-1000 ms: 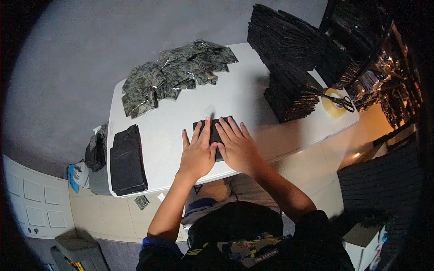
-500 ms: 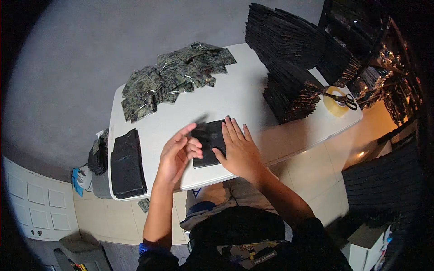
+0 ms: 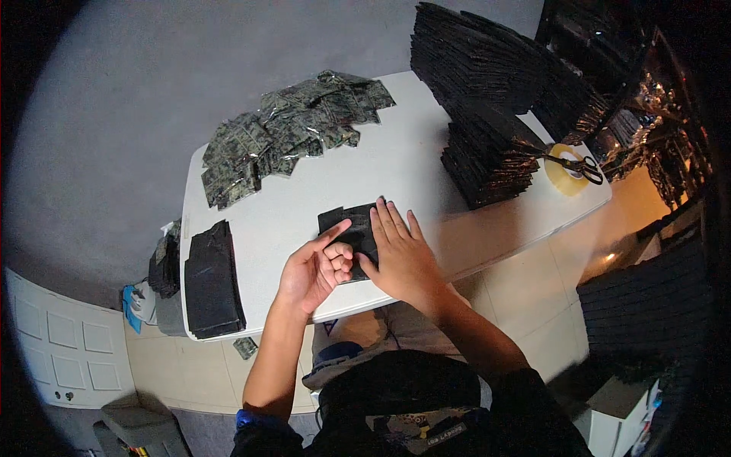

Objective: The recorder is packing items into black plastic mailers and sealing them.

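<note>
A flat, black rectangular packet [image 3: 360, 219] lies at the front edge of the white table. Pressed flat on its right part is my right hand [image 3: 403, 254], fingers stretched out and nearly together, thumb apart. My left hand [image 3: 314, 266] hovers above the packet's left side with the palm turned up. Its index finger reaches out over the packet while the other fingers curl loosely, and nothing shows in them. Both hands hide part of the packet, so its contents cannot be made out.
Clear-wrapped camouflage packets [image 3: 293, 126] pile along the far left edge of the table [image 3: 373, 164]. A stack of black packets [image 3: 213, 282] sits at the near left. Tall black stacks [image 3: 483, 156] stand at the right, beside a tape roll [image 3: 562, 179] and scissors [image 3: 582, 167].
My left hand has shifted right, further over the packet, and its fingers have curled more. My right hand stays flat in nearly the same place.
</note>
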`<state>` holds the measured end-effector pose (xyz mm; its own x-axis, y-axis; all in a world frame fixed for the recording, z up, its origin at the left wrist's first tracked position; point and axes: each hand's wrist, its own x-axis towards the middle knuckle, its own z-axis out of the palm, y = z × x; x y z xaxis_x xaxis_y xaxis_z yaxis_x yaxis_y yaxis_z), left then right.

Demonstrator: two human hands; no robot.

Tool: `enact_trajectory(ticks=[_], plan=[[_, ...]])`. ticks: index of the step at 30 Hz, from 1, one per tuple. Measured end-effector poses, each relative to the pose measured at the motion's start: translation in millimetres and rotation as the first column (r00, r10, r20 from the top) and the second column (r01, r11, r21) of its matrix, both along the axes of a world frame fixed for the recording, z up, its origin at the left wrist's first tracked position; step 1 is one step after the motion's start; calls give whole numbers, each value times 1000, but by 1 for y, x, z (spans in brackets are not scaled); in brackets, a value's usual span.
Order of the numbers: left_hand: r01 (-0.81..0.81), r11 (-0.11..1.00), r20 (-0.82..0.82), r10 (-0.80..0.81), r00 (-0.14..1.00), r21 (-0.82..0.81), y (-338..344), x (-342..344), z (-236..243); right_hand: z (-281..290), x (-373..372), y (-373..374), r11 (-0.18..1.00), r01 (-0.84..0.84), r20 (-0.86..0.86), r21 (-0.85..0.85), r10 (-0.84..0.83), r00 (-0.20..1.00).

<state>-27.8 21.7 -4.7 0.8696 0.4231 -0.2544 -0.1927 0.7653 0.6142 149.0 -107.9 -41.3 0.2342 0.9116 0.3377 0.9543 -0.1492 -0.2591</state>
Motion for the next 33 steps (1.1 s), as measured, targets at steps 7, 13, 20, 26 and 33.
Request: enact_trajectory(ticks=[7, 13, 20, 26, 33], plan=[[-29, 1000, -27, 29, 999, 12, -5, 1, 3, 4, -1, -1, 1000, -6, -15, -10, 6, 1000], [15, 993, 130, 0, 992, -116, -18, -1, -2, 5, 0, -1, 999, 0, -30, -44, -1, 1000], [18, 986, 197, 14, 980, -164, -29, 2, -4, 5, 0, -1, 998, -3, -22, -58, 2, 1000], [19, 985, 183, 13, 983, -174, -28, 4, -7, 5, 1, -1, 997, -5, -11, -80, 4, 1000], [2, 986, 136, 22, 990, -169, -26, 3, -10, 2, 1, -1, 997, -9, -5, -75, 9, 1000]])
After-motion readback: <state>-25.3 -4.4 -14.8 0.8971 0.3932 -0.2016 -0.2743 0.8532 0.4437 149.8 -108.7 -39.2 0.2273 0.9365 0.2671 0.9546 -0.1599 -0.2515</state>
